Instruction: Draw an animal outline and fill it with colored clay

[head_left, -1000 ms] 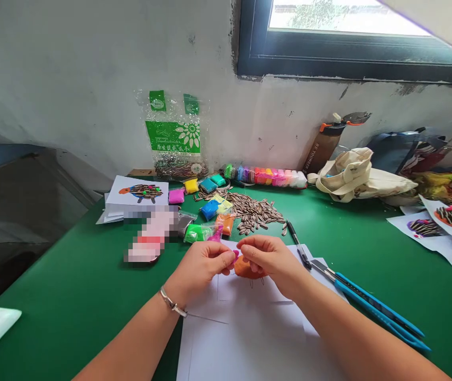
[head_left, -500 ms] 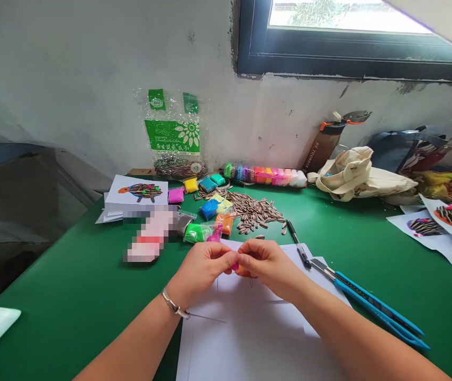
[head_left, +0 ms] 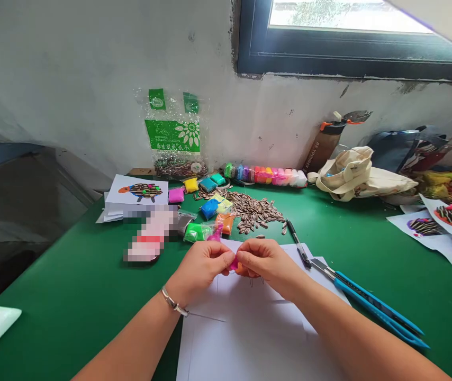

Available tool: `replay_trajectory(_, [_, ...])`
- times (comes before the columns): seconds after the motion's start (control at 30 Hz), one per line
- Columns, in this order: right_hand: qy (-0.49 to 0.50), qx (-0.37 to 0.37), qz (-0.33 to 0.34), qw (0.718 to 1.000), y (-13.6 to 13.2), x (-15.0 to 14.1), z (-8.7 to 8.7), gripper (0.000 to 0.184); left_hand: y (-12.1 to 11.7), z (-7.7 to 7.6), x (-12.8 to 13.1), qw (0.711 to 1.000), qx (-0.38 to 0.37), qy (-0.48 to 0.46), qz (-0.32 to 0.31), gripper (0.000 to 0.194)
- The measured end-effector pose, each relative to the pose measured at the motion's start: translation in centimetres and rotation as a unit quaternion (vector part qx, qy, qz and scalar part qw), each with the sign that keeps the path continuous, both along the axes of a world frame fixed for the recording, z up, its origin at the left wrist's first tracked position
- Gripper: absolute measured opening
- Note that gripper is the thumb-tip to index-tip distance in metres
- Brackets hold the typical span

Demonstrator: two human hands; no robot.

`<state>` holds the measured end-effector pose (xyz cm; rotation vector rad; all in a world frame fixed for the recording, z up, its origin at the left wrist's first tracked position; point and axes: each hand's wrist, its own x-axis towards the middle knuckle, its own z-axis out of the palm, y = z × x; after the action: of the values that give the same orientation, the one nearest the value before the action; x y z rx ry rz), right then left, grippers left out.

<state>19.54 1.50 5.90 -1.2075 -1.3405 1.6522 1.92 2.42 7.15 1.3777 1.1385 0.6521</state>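
Note:
Between the fingertips of my left hand (head_left: pixel 210 262) and my right hand (head_left: pixel 263 260) is a small piece of magenta modelling clay (head_left: pixel 234 263). Both hands are closed in a pinch on it, thumbs and forefingers almost meeting. Beneath them, orange clay (head_left: pixel 245 271) lies on a white sheet of paper (head_left: pixel 250 328) with a few thin drawn lines. My right hand partly hides this orange shape. Just beyond my left hand sits a larger magenta clay lump (head_left: pixel 216 233), beside a green clay packet (head_left: pixel 194 233).
Sunflower seeds (head_left: pixel 255 209) are heaped behind the hands, near several coloured clay packets (head_left: pixel 209 209). A black pen (head_left: pixel 298 242) and a blue utility knife (head_left: pixel 377 304) lie to the right. Finished seed pictures (head_left: pixel 138 191) rest at left. A seed bag (head_left: pixel 174 137) leans on the wall.
My hands have drawn very slightly apart, and a little more of the magenta clay shows between the fingertips. The things on the table have not moved.

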Motion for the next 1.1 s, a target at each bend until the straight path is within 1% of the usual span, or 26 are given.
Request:
replay_trajectory(0.1, [-0.028,0.026,0.010,0.999,0.0,0.0,-0.7,0.024,0.1,0.1,-0.3,1.000,-0.001,0.018,-0.013,0.033])
replay_trajectory(0.2, [-0.078,0.052,0.007,0.996,0.0,0.0,-1.3,0.024,0.3,0.3,-0.7,0.997,0.027,0.074,-0.028,0.037])
replay_trajectory(0.33, [-0.189,0.128,0.027,0.973,-0.2,-0.5,-1.4,0.025,0.5,0.7,-1.2,0.979,0.096,0.181,-0.004,0.034])
replay_trajectory(0.43, [-0.235,0.153,0.041,0.959,-0.6,-1.1,-1.1,0.026,0.5,0.8,-1.4,0.967,0.129,0.218,0.000,0.031])
replay_trajectory(0.53, [-0.278,0.171,0.048,0.944,-0.8,-1.7,-1.1,0.026,0.5,0.5,-1.5,0.960,0.138,0.242,-0.020,0.029])
replay_trajectory(0.6, [-0.330,0.209,0.051,0.919,-0.7,-1.8,-1.4,0.025,0.5,0.3,-1.4,0.956,0.136,0.257,-0.038,0.026])
replay_trajectory(0.67, [-0.391,0.258,0.058,0.881,-0.5,-1.9,-1.9,0.023,0.4,0.1,-1.3,0.952,0.135,0.271,-0.057,0.024])
replay_trajectory(0.73, [-0.440,0.291,0.070,0.847,-0.4,-1.9,-2.4,0.023,0.1,0.0,-1.1,0.945,0.139,0.285,-0.075,0.024])
replay_trajectory(0.77, [-0.457,0.299,0.075,0.834,-0.3,-1.9,-2.6,0.023,0.0,0.0,-1.0,0.943,0.143,0.290,-0.083,0.025])
replay_trajectory(0.83, [-0.479,0.304,0.080,0.820,-0.3,-1.9,-2.8,0.022,-0.2,0.1,-0.8,0.940,0.152,0.289,-0.098,0.025])
replay_trajectory(0.9, [-0.483,0.309,0.081,0.815,-0.4,-1.7,-2.8,0.020,-0.2,0.1,-0.8,0.940,0.160,0.282,-0.106,0.024])
replay_trajectory(0.97, [-0.473,0.314,0.073,0.820,-0.4,-1.3,-2.6,0.018,-0.2,0.1,-0.8,0.938,0.166,0.282,-0.113,0.022])
replay_trajectory(1.1, [-0.445,0.329,0.035,0.832,-0.2,-0.3,-1.4,0.020,-0.3,0.0,-0.7,0.920,0.189,0.315,-0.137,0.022])
